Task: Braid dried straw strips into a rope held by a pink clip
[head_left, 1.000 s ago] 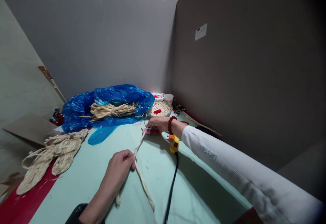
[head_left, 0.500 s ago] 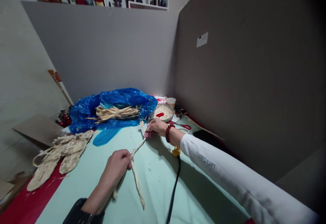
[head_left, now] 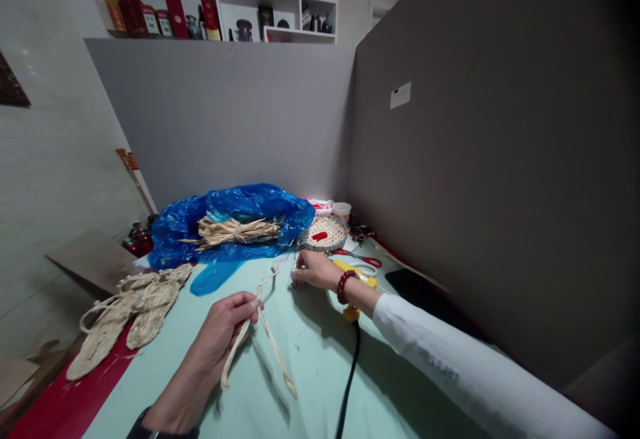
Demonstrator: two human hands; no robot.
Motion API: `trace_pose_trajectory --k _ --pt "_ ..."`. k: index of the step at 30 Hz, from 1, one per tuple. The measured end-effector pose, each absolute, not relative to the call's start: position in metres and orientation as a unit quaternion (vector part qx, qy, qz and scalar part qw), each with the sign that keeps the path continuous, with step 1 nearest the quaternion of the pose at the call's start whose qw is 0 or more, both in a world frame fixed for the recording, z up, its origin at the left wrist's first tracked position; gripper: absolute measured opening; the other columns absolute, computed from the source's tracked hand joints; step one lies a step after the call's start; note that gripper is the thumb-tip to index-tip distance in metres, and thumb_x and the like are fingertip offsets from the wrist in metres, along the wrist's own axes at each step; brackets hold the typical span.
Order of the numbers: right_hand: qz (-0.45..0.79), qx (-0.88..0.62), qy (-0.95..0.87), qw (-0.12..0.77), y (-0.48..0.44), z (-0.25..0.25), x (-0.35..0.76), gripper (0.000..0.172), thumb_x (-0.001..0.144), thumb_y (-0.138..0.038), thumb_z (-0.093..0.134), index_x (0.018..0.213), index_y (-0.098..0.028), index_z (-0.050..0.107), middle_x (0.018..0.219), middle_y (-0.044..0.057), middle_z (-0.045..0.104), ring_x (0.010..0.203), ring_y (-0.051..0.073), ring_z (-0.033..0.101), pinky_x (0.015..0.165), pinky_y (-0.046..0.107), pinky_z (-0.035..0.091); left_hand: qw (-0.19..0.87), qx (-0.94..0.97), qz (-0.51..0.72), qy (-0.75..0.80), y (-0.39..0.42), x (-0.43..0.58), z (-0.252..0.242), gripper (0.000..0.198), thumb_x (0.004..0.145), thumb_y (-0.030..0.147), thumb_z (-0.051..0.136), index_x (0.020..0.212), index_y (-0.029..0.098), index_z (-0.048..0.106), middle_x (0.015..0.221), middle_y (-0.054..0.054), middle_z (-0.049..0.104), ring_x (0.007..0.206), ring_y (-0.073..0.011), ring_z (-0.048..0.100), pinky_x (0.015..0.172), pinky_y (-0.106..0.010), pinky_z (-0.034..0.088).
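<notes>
My left hand (head_left: 233, 324) is closed, pinching a pale twisted straw cord (head_left: 276, 352) between thumb and forefinger. Two tails of the cord hang below the pinch, and a short end pokes up above it. Just beyond, a small pale knotted tip (head_left: 275, 270) shows over the cloth; whether it joins the held cord I cannot tell. My right hand (head_left: 316, 270), with a dark red bead bracelet (head_left: 345, 286), is low over the table, fingers curled together. Something pinkish may be under its fingertips, but it is mostly hidden. A yellow tool with a black cable (head_left: 351, 314) lies beside that wrist.
Behind lies a blue plastic bag (head_left: 173, 226) with a straw bundle (head_left: 240, 230). A round woven tray (head_left: 325, 246), red-handled scissors (head_left: 373, 262) and a white cup (head_left: 342, 209) stand near the grey partition (head_left: 425, 172). Woven straw sandals (head_left: 103, 339) lie at left.
My right hand has drawn away from the cord, towards the yellow tool; the mauve clip by its fingers no longer shows clearly. The cord's far end has come loose from it. The view has tilted up.
</notes>
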State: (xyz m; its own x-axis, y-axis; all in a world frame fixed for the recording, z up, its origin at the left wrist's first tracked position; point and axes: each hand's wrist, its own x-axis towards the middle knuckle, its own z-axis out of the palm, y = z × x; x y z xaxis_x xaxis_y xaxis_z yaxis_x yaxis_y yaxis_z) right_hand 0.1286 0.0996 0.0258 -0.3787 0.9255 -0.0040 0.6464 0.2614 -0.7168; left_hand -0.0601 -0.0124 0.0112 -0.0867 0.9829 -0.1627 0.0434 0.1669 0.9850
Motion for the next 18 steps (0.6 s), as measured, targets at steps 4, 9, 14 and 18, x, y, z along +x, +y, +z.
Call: trace_pose_trajectory --k 4,9,14,18 --pt "0.308 -0.486 -0.766 0.287 0.065 0.033 0.14 0.022 0.085 -0.018 0.059 0.107 -0.014 0.06 0.116 0.012 0.057 0.116 0.026 0.045 0.098 0.042 0.032 0.537 0.436 0.483 0.538 -0.02 -0.045 0.017 0.027 0.071 0.041 0.068 0.069 0.017 0.057 0.056 0.008 0.043 0.041 -0.0044 0.027 0.043 -0.019 0.016" --pt "0.465 -0.396 -0.73 0.308 0.036 0.032 0.146 0.038 0.095 -0.039 0.039 0.09 -0.013 0.067 0.087 0.009 0.064 0.082 0.018 0.057 0.074 0.028 0.042 0.544 0.45 0.489 0.512 -0.032 -0.03 0.026 0.028 0.074 0.042 0.068 0.065 0.018 0.057 0.059 0.005 0.048 0.05 -0.0077 0.038 0.048 -0.019 0.026" --pt "0.674 -0.288 -0.591 0.338 0.028 0.027 0.143 0.036 0.085 -0.045 0.057 0.09 -0.011 0.07 0.067 0.0 0.051 0.058 0.009 0.039 0.055 0.02 0.034 0.501 0.5 0.44 0.553 -0.038 -0.017 0.028 0.033 0.072 0.048 0.067 0.061 0.018 0.061 0.055 0.002 0.053 0.054 -0.0117 0.041 0.051 -0.022 0.028" --pt "0.748 -0.237 -0.483 0.39 0.031 0.033 0.153 0.02 0.076 -0.033 0.071 0.077 -0.013 0.073 0.063 -0.002 0.048 0.057 0.008 0.033 0.053 0.02 0.027 0.482 0.52 0.405 0.577 -0.043 -0.013 0.029 0.034 0.071 0.053 0.066 0.062 0.02 0.066 0.053 0.001 0.054 0.054 -0.0132 0.041 0.052 -0.024 0.029"
